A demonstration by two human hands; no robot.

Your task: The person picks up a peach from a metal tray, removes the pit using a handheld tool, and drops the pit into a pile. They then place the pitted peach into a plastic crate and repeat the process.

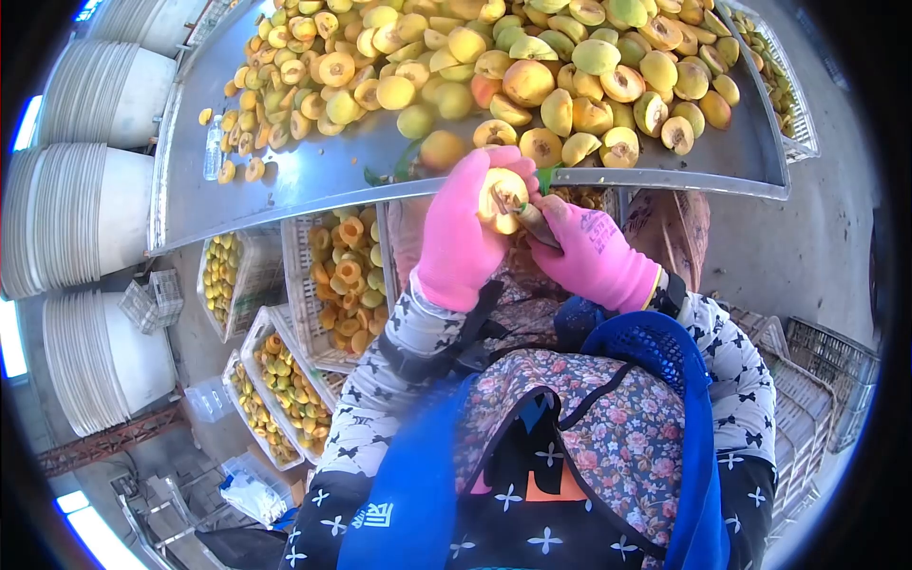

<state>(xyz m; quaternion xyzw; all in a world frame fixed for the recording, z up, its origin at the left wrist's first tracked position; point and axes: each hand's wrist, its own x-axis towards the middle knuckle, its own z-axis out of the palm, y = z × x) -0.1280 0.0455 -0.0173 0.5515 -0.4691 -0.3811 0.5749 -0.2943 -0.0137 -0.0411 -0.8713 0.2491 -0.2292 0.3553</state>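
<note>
Both of my hands wear pink gloves and meet at the near edge of a metal table [313, 201]. My left hand [465, 233] is closed around a halved yellow fruit [501, 201], its cut face turned toward my right hand. My right hand [594, 249] is closed on a small tool [537, 225], whose tip is at the fruit's centre; its exact shape is partly hidden by the fingers. Just beyond my hands, many halved and whole yellow fruits [465, 45] are heaped on the table.
A plastic bottle [213, 147] lies at the table's left. Below the table are crates of fruit [347, 275], with more crates [285, 385] at lower left. Stacked white tubs [104, 209] line the left side. Empty crates [793, 408] stand at right. Another crate [801, 133] touches the table's right side.
</note>
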